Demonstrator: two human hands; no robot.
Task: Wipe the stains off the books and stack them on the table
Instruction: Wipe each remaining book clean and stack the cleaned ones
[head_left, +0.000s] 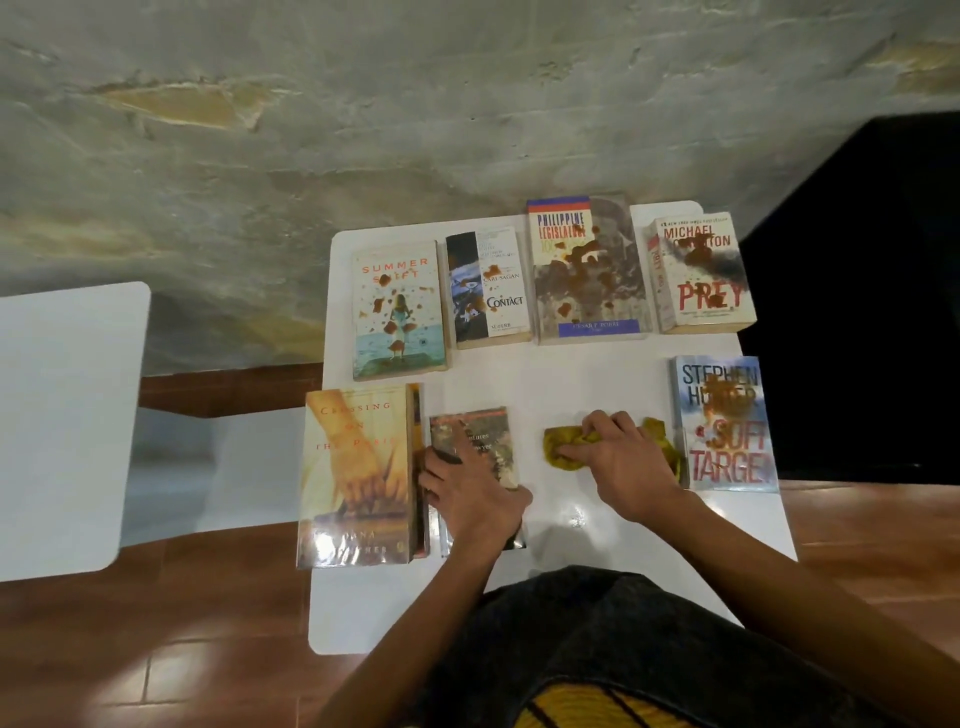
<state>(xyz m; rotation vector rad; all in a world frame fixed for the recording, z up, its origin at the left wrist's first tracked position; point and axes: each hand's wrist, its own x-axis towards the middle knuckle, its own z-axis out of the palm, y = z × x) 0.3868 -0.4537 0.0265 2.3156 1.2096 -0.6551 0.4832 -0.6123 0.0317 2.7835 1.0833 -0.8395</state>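
a white tabletop (571, 374) carries seven books laid flat. in the far row, left to right: summer book (397, 309), contact (488, 288), philippine book (587, 270) and prey (701, 275), all spotted with brown stains. in the near row, crossing book (356, 467) lies at the left edge, a small dark book (475, 441) just beside it, and soft target (727, 423) at the right edge, stained across its upper half.

the left hand (470, 499) rests on the small dark book, fingers spread flat over its cover, fingertips reaching toward its left edge next to the crossing book. the right hand (615, 460) presses down on a crumpled yellow cloth (563, 449), fingers curled into it, on the bare tabletop between the small dark book and soft target. the cloth's far end lies touching or nearly touching soft target; which, i cannot tell. the two hands are apart, each on its own thing. the far row lies well beyond both hands.

another white surface (67, 426) stands to the left, over a reddish tiled floor (156, 649).
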